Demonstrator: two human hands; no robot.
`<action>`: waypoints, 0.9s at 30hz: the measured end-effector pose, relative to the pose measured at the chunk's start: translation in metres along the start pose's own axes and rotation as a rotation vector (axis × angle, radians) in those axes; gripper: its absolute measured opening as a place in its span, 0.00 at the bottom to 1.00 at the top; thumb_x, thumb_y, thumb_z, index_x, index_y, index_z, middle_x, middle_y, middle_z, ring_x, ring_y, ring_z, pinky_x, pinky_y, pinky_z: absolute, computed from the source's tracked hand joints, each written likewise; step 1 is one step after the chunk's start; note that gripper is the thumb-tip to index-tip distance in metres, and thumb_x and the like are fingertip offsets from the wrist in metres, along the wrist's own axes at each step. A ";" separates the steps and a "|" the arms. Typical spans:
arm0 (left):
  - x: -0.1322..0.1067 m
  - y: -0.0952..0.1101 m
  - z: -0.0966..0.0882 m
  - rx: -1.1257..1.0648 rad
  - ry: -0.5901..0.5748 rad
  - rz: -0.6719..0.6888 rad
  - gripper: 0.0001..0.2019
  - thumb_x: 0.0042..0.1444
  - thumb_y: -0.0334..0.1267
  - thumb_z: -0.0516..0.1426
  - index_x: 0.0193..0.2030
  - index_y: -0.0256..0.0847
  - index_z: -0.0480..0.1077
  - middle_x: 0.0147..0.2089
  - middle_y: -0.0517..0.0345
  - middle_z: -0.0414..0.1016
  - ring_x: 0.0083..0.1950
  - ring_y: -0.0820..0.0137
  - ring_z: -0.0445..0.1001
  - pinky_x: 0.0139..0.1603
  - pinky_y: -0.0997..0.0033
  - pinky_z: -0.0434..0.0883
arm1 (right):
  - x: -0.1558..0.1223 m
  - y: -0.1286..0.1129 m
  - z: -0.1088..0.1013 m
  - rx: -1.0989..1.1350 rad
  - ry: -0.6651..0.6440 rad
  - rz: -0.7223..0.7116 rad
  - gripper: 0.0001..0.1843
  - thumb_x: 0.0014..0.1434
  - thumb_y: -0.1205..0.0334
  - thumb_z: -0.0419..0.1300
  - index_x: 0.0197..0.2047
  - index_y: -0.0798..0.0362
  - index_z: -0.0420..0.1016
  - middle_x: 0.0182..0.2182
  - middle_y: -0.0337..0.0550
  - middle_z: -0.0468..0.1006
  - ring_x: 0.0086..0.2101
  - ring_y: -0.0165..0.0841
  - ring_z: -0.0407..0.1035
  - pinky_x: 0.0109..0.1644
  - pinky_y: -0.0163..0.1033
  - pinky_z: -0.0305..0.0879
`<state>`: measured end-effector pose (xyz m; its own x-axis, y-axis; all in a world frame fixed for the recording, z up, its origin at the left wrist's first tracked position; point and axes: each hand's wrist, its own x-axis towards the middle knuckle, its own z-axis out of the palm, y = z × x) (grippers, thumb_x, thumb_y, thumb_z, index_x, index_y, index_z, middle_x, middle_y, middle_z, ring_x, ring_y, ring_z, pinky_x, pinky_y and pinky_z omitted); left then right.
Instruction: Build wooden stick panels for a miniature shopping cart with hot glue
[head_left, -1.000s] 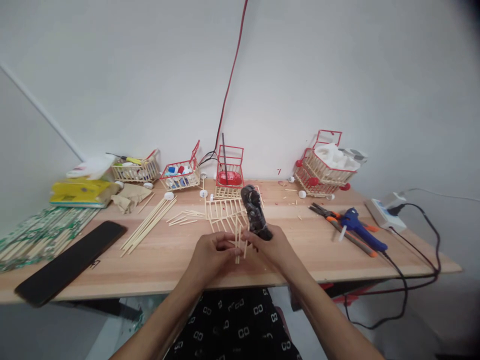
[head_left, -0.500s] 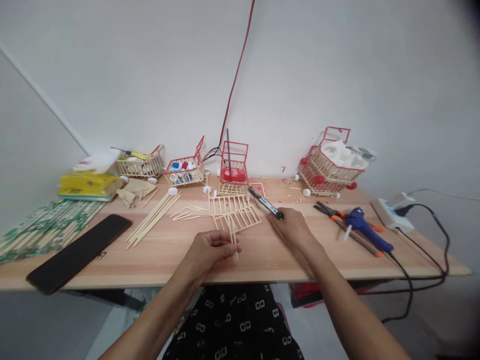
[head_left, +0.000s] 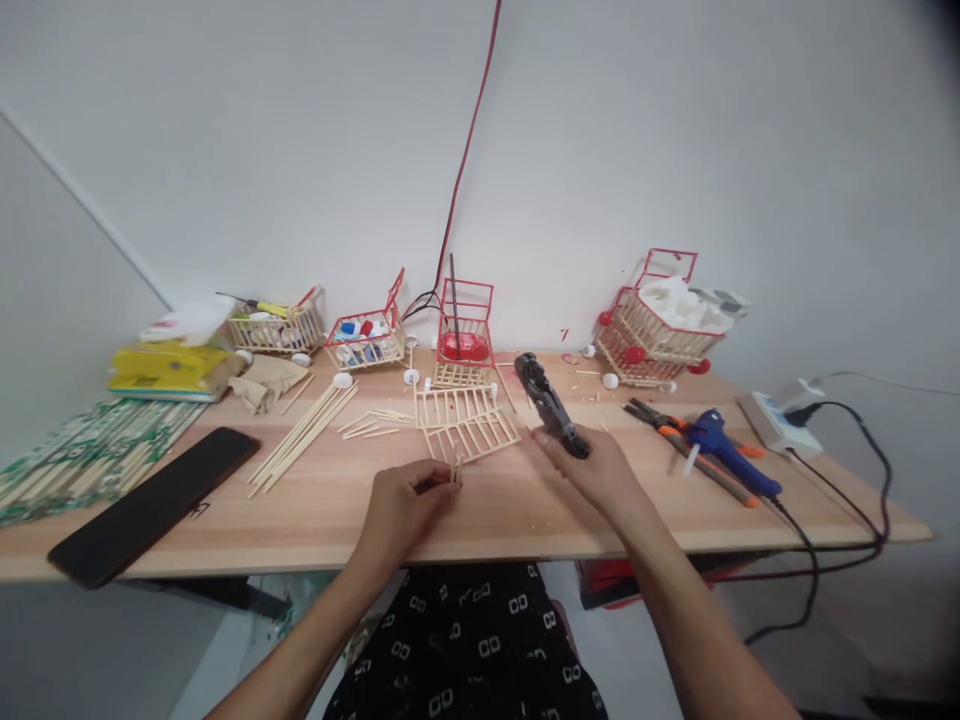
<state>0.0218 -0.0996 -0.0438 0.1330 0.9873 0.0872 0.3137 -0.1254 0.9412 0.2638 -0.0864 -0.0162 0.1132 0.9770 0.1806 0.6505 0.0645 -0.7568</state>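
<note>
Left hand point(head_left: 409, 500): grip together, thumb and fingers pinching a few short sticks point(head_left: 455, 470) over the near middle of the tabletop point(head_left: 525, 525). Exact count unclear, fingers cover part of them. Right hand point(head_left: 592, 465): grip clamped round a dark hand tool point(head_left: 551, 405), held up and pointing away from the body. It's apart from the left hand and from the sticks; can't make out the tool's working end.

Progress, my read: partway. Done: slatted stick panels point(head_left: 474, 425), ladder-like, rungs joined to rails, lying flat just beyond the left hand. Looks like two, one partly over the other. Not done: pinched sticks aren't part of any panel, and the panels lie flat, not joined into a box.

Stock: loose cut pieces point(head_left: 371, 425) left of the panels, unattached; long sticks point(head_left: 304, 440) further left, uncut as far as I can tell; wrapped sticks point(head_left: 90, 455) at the far left.

Complete-looking carts along the wall: middle cart point(head_left: 465, 375) with red trim, right-hand cart point(head_left: 667, 345), possibly two stacked.

Glue gun point(head_left: 724, 450) rests on the right, by orange-handled pliers point(head_left: 727, 485). Neither is in hand.
</note>
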 end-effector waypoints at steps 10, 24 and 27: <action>-0.002 0.019 0.010 -0.417 -0.255 -0.198 0.12 0.37 0.40 0.69 0.29 0.37 0.78 0.28 0.57 0.79 0.29 0.73 0.74 0.32 0.75 0.67 | -0.022 -0.054 0.032 0.306 -0.318 -0.068 0.09 0.49 0.58 0.61 0.27 0.55 0.73 0.22 0.37 0.70 0.25 0.29 0.63 0.30 0.33 0.59; -0.001 0.024 0.018 -0.407 -0.354 -0.325 0.08 0.41 0.36 0.66 0.28 0.36 0.77 0.25 0.58 0.77 0.25 0.75 0.70 0.29 0.75 0.66 | -0.020 -0.036 0.028 0.151 -0.259 -0.066 0.15 0.50 0.53 0.60 0.22 0.54 0.66 0.20 0.36 0.66 0.24 0.29 0.60 0.28 0.33 0.56; 0.000 0.023 0.018 -0.308 -0.328 -0.194 0.07 0.43 0.38 0.64 0.28 0.37 0.77 0.26 0.58 0.78 0.26 0.73 0.72 0.31 0.73 0.67 | -0.022 -0.035 0.029 0.156 -0.211 -0.125 0.12 0.53 0.54 0.60 0.25 0.53 0.69 0.22 0.37 0.71 0.26 0.30 0.65 0.31 0.34 0.59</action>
<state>0.0465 -0.1044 -0.0279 0.4041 0.9006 -0.1604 0.0759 0.1417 0.9870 0.2167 -0.1045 -0.0119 -0.1300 0.9792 0.1561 0.5244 0.2015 -0.8273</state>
